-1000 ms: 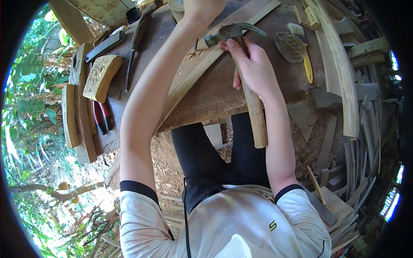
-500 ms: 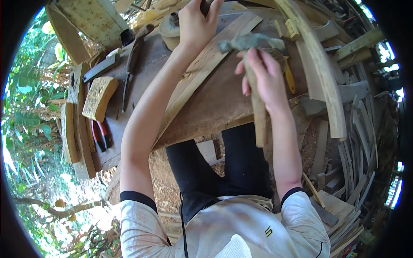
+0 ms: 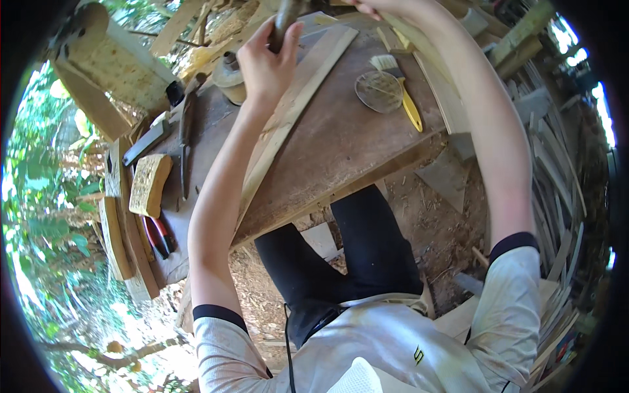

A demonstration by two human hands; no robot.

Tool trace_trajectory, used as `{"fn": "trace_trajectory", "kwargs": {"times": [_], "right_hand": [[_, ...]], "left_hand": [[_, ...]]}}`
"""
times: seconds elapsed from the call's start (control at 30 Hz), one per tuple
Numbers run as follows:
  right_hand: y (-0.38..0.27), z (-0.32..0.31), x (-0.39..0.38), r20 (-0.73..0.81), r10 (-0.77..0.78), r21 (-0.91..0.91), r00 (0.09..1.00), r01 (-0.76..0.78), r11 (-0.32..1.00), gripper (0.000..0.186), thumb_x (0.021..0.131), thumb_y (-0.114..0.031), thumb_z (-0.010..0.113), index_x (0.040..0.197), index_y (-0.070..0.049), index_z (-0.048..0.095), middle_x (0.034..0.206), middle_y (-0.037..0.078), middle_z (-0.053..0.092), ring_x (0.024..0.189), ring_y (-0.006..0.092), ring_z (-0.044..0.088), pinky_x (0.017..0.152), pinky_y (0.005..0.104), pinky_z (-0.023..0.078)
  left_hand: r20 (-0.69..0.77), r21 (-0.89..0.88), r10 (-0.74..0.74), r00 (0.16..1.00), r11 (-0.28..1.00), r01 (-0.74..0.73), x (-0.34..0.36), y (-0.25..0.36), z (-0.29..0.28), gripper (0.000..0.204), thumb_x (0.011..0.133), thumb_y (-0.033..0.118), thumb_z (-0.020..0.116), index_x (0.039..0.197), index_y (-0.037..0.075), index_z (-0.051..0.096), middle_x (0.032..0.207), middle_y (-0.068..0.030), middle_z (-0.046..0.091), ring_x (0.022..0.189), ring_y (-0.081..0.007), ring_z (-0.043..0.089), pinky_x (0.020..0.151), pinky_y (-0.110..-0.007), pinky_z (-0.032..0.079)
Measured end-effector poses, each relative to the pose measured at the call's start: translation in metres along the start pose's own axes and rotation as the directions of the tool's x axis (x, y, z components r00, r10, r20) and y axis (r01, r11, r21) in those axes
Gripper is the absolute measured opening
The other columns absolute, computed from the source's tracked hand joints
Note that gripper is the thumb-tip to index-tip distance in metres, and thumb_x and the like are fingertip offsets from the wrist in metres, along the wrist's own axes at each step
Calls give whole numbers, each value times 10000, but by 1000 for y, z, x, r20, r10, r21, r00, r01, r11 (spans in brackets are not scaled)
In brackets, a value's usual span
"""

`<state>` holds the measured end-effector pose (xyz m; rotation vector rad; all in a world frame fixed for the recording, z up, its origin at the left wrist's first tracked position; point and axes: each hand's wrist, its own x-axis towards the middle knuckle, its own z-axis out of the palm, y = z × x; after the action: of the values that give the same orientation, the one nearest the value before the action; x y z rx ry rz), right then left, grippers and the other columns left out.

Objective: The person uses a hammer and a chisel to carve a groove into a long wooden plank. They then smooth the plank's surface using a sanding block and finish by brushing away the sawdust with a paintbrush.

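Observation:
My left hand (image 3: 265,72) grips a dark cylindrical object (image 3: 287,18) above the back of the bench (image 3: 354,150), beside a pot-like object with a spout (image 3: 228,85). My right hand (image 3: 370,9) is at the top edge, partly cut off, fingers curled; what it holds is hidden, and the hammer is out of sight. Beneath my right forearm lies a curved pale wooden strip (image 3: 422,47). A long plank (image 3: 311,72) crosses the bench diagonally. A yellow-handled brush (image 3: 411,108) lies by a brownish oval object (image 3: 373,93).
On the left lie pliers (image 3: 157,236), a wooden block (image 3: 149,183), a long dark tool (image 3: 185,150) and a grey bar (image 3: 145,144). A weathered container (image 3: 121,62) stands behind. Stacked wooden strips (image 3: 557,183) fill the right. Wood shavings (image 3: 419,229) cover the ground.
My right hand, earlier holding the hammer by the bench middle, has moved up to the top edge, uncovering the brush. The dark object in my left hand has come more into view.

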<state>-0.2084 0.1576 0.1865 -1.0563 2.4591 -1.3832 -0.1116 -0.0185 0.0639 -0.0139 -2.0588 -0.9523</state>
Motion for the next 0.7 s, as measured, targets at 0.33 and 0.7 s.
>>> {"fn": "trace_trajectory", "kwargs": {"times": [0.33,0.7], "right_hand": [[-13,-12,2,24,115,-113,993,-112,987,525,1107,-487,495,829,-53,591,646,0,512,467,113,442,430,312,365],[9,-3,16,23,71,64,997,-73,995,427,1102,-451,494,977,-70,639,668,-6,515,492,115,426,458,308,360]], "left_hand": [[-4,31,51,999,998,-51,-3,-12,1,396,977,381,772,1027,-12,760,619,-16,591,583,-61,460,537,-269,381],[43,-10,58,997,998,-57,-1,-18,1,375,981,366,771,970,-9,767,602,17,589,555,-41,492,504,-269,372]]}}
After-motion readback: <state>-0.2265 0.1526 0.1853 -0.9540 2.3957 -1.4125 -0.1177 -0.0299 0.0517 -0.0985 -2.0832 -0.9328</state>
